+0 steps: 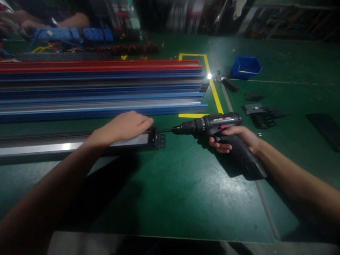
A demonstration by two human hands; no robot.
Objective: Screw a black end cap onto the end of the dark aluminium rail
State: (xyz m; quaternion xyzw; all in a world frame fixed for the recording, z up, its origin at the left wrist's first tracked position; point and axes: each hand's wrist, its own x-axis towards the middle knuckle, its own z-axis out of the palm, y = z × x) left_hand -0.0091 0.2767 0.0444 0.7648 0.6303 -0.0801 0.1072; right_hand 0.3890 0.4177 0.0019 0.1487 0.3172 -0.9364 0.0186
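Note:
My right hand (pixel 233 140) is wrapped round the grip of a black cordless drill (pixel 221 122), which points left. Its long bit meets the end of a long dark metal profile (pixel 66 146) near a black end plate (pixel 157 138) with a slotted tab. On top of that profile, close to the end, rests my left hand (pixel 127 125), palm down. Its thumb stretches to the right, and the other fingers are partly hidden behind the hand. Whether the bit sits in a screw is too small to tell.
Behind lie several long blue and red profiles (pixel 106 95), inside yellow tape (pixel 216 95). A blue bin (pixel 246 67) and black brackets (pixel 261 111) are at right on the green table (pixel 170 205). At the upper left are another person's arms (pixel 74 21) and wires.

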